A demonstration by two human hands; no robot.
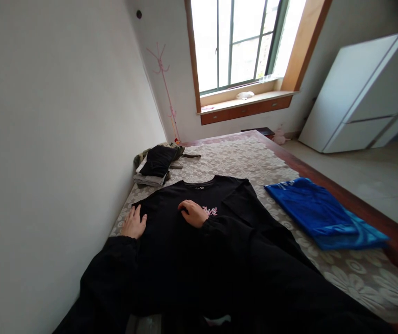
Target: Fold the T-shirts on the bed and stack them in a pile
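A black T-shirt (166,208) lies spread out on the bed, its neckline facing the window and a pink and white print on the chest. My left hand (134,223) rests on the sleeve at the shirt's left edge, fingers apart and stretched out. Over the middle of the chest, beside the print, is my right hand (194,214). Its fingers are loosely bent, a small gap shows between thumb and forefinger, and no cloth is visibly gripped. My dark sleeves blend into the shirt and hide its lower part.
Right of the shirt lies a folded blue garment (313,208). Folded clothes (157,164) are stacked by the wall on the patterned bedcover (226,155). A pink coat stand (165,83) stands in the corner, near the window (243,44). A white fridge (355,88) is at the right.
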